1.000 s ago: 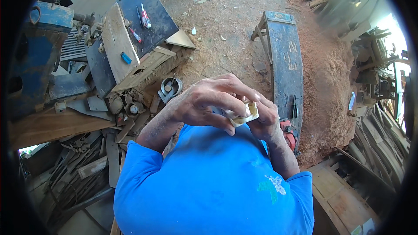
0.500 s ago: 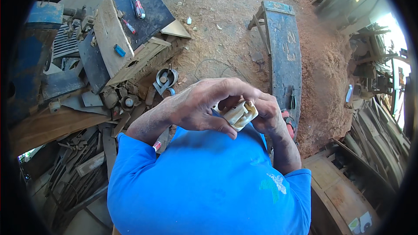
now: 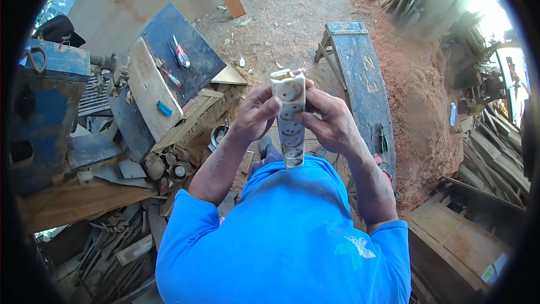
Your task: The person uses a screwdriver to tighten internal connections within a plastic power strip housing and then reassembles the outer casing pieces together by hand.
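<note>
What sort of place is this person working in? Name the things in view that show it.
Most likely an outdoor woodworking yard: sawdust heaped on the dirt ground, a blue bench, and wood offcuts piled around.

Both hands, left hand (image 3: 256, 115) and right hand (image 3: 332, 124), hold a pale strip (image 3: 292, 119) upright between them, its face marked with round discs, possibly sanding pads. Behind stands a blue bench (image 3: 363, 79) on sawdust-strewn ground (image 3: 427, 95).

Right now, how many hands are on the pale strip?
2. Left hand grips its upper left side; right hand holds the right side, lower down. The pale strip stands upright between them.
</note>
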Action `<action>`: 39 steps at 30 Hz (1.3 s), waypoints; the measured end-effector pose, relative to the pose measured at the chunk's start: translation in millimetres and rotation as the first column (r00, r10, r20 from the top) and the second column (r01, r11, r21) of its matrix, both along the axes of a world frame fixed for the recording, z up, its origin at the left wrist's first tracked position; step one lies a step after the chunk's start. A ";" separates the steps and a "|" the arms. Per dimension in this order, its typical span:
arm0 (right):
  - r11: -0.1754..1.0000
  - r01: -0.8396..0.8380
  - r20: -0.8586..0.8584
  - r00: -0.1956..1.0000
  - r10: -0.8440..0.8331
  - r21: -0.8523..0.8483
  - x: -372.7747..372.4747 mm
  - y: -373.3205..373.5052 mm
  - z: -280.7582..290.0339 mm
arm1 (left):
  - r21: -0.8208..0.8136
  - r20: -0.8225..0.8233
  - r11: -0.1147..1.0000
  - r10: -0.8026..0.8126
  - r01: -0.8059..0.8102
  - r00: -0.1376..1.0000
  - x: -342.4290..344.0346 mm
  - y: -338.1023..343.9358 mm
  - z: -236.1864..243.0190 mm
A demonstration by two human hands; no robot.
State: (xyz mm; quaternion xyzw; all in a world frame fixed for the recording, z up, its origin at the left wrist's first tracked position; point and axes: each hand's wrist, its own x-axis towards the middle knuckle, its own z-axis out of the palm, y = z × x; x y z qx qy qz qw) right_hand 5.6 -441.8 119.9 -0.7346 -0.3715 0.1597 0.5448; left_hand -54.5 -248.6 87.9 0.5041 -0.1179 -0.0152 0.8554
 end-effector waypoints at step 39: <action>0.941 0.193 0.485 0.817 -0.310 0.277 -16.6 -11.4 -9.9 | 0.491 0.726 0.657 0.054 -0.572 0.685 2.8 -28.9 42.1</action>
